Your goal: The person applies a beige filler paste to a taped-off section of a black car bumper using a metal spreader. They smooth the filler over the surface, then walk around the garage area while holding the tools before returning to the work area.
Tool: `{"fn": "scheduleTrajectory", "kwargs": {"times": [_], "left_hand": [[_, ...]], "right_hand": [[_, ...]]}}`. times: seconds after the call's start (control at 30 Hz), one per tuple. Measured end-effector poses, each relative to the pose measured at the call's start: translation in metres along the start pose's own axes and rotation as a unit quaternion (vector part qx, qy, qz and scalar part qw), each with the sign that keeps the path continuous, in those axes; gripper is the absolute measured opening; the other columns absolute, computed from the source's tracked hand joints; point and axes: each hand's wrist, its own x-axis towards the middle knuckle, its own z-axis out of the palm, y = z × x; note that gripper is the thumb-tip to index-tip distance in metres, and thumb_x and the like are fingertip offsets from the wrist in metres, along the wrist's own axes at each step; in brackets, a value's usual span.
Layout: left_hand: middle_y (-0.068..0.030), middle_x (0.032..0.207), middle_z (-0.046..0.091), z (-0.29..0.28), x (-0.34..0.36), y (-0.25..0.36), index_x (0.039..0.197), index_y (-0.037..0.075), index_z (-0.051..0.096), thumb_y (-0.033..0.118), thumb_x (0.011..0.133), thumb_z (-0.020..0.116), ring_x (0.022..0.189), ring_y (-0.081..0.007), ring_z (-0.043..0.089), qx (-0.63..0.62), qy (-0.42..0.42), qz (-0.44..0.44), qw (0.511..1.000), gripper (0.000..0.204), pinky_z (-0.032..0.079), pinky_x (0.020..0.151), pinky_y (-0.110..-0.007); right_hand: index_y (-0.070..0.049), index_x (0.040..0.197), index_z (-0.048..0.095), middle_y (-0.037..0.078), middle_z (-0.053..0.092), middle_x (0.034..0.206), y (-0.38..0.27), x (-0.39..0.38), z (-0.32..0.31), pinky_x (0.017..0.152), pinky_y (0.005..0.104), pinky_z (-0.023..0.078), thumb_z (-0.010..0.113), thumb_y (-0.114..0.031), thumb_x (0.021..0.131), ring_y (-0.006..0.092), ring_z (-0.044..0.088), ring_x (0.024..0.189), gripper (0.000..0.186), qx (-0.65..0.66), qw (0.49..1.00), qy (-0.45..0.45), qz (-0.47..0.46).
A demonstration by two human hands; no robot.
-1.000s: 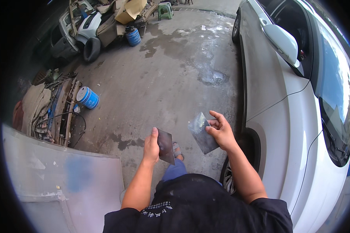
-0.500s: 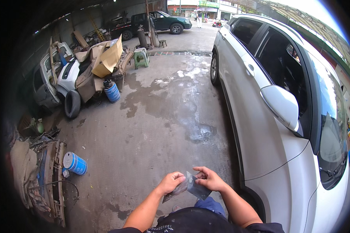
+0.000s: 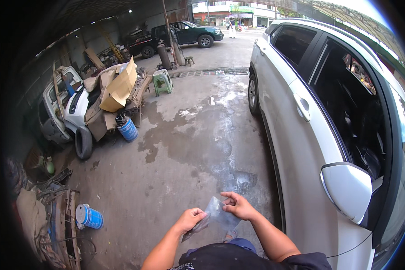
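"What are the fingers doing?"

"Both hands are gripping. The bare left hand (image 3: 191, 219) pinches a dark grey, thin flat sheet (image 3: 195, 230), thumb on its face. The bare right hand (image 3: 239, 207) pinches a paler grey, glossy, straight-edged sheet (image 3: 226, 218), one finger stretched out free. Metal or plastic — I can't tell."

"Where are the sheets?"

"In front of the body, above the grey concrete floor (image 3: 117, 191), their edges close together. Whether they touch, I can't make out."

"So which step is this?"

"I'd judge it a handling step: one sheet per hand, held up near each other, neither resting on any surface."

"And the next move?"

"Any move from here calls, I think, for steady pinches and well-placed fingertips — thin edges could slip or scrape."

"Containers?"

"To the left, on the floor, a blue cylindrical pail (image 3: 92, 218) with a pale round top; it seems lidded, so its contents don't show. Farther off, a second blue cylindrical pail (image 3: 128, 131) carries something dark and lumpy on top, unclear to me. It stands near a black rubber tyre (image 3: 83, 144)."

"Beyond that?"

"A pale green plastic stool (image 3: 162, 83), and along the right, a white car (image 3: 297, 117) with a dark interior showing through its front window."
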Motion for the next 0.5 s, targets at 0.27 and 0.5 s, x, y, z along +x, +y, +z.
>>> {"fn": "scheduleTrajectory", "kwargs": {"times": [0.27,0.5], "left_hand": [[-0.0019,0.081,0.065,-0.009,0.102,0.042,0.096,0.001,0.066,0.021,0.09,0.064,0.068,-0.0072,0.056,0.031,-0.008,0.024,0.999,0.021,0.046,0.062,-0.024],[0.0001,0.08,0.065,-0.024,0.184,0.057,0.095,0.002,0.068,0.021,0.09,0.065,0.068,-0.0057,0.054,0.131,-0.09,0.038,0.987,0.02,0.046,0.062,-0.024]], "right_hand": [[-0.003,0.135,0.043,0.007,0.06,0.104,-0.011,0.055,-0.062,0.083,0.0272,0.049,0.062,0.001,0.084,0.0138,0.06,0.095,0.055,0.007,0.992,0.129,0.016],[-0.004,0.133,0.047,0.006,0.058,0.104,0.002,0.064,-0.071,0.08,0.0255,0.048,0.065,-0.005,0.08,0.0119,0.057,0.091,0.056,-0.021,0.957,0.289,0.018]]}}
